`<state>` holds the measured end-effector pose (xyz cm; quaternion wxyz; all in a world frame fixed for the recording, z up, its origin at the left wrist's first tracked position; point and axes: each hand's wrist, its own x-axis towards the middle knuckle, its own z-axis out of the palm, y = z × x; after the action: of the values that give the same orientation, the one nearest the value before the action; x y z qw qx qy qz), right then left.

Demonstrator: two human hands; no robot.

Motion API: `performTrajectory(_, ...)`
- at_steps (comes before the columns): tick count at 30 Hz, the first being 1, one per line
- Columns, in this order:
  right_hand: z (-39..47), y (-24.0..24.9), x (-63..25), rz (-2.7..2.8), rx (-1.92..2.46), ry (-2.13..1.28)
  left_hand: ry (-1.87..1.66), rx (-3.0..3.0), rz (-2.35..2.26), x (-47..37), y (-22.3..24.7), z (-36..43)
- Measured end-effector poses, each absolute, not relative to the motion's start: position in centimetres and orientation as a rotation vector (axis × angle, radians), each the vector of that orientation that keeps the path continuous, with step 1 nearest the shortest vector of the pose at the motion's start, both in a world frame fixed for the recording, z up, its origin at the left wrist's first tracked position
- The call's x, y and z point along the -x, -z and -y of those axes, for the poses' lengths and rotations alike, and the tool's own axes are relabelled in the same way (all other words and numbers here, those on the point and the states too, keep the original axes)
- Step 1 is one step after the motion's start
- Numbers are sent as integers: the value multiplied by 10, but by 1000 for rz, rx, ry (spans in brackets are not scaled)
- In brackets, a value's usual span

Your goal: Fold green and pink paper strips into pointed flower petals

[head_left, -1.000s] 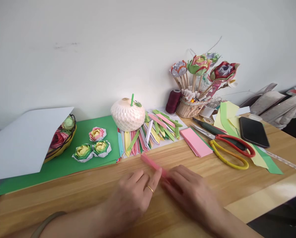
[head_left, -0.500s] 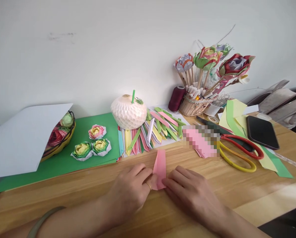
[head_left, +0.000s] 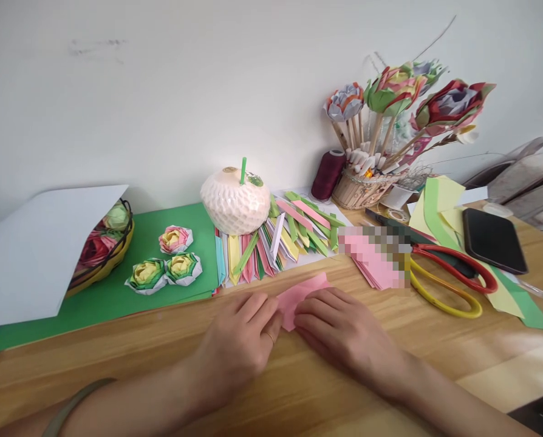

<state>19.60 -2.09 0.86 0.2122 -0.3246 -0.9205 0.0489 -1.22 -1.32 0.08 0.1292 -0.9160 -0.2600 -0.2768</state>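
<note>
A small pink paper strip [head_left: 301, 292] lies near the front middle of the wooden table, between my two hands. My left hand [head_left: 246, 334] pinches its left end, a ring on one finger. Over its right and lower part my right hand [head_left: 342, 328] is bent, fingers closed on the paper and hiding some of it. Folded paper pieces [head_left: 271, 249] in several colours fan out just beyond. To the right rests a stack of pink paper strips [head_left: 376, 267], its upper part blurred out.
A coconut-like white ornament [head_left: 235, 200] stands at the back. Three paper flowers [head_left: 180, 267] sit on green sheets [head_left: 208, 224], near a basket [head_left: 102, 276]. Scissors [head_left: 444, 303], a phone [head_left: 494, 240], a thread spool [head_left: 328, 176] and a flower pot [head_left: 360, 191] are at right.
The pink strip has turned from upright to slanting up to the right. My right hand has moved up and over it. The view has shifted slightly.
</note>
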Motion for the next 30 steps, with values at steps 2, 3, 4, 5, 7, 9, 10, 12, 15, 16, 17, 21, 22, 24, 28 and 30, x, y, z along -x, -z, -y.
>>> performTrajectory(2, 17, -10, -199, 2572, 900, -129, 789, 2681, 743, 11, -1, 13)
performTrajectory(3, 15, -11, -200, 2576, 901, -127, 775, 2694, 731, 11, -2, 13)
performTrajectory(4, 13, -12, -201, 2577, 904, -126, 765, 2706, 722, 11, -2, 13)
performTrajectory(5, 12, -13, -201, 2575, 906, -129, 763, 2713, 710, 11, -2, 13)
performTrajectory(7, 11, -15, -200, 2572, 909, -160, 776, 2717, 695, 12, -3, 13)
performTrajectory(9, 11, -16, -199, 2560, 924, -231, 789, 2714, 693, 13, -3, 14)
performTrajectory(10, 11, -17, -198, 2550, 940, -280, 795, 2714, 694, 13, -3, 14)
performTrajectory(12, 11, -18, -197, 2523, 995, -389, 797, 2719, 692, 15, -2, 14)
performTrajectory(15, 8, -19, -196, 2467, 1071, -525, 805, 2713, 677, 16, 0, 15)
performTrajectory(16, 7, -19, -195, 2450, 1091, -553, 817, 2705, 675, 16, 0, 16)
performTrajectory(17, 6, -18, -195, 2434, 1114, -570, 842, 2691, 679, 15, 0, 16)
performTrajectory(21, 5, -14, -191, 2383, 1199, -573, 953, 2674, 708, 11, 0, 16)
performTrajectory(22, 5, -13, -190, 2365, 1210, -566, 972, 2683, 719, 10, -1, 15)
performTrajectory(24, 6, -11, -188, 2330, 1210, -568, 979, 2707, 733, 8, -1, 15)
performTrajectory(28, 6, -10, -187, 2303, 1190, -626, 939, 2738, 731, 9, -2, 16)
performTrajectory(30, 5, -10, -186, 2301, 1190, -648, 940, 2739, 743, 9, -2, 16)
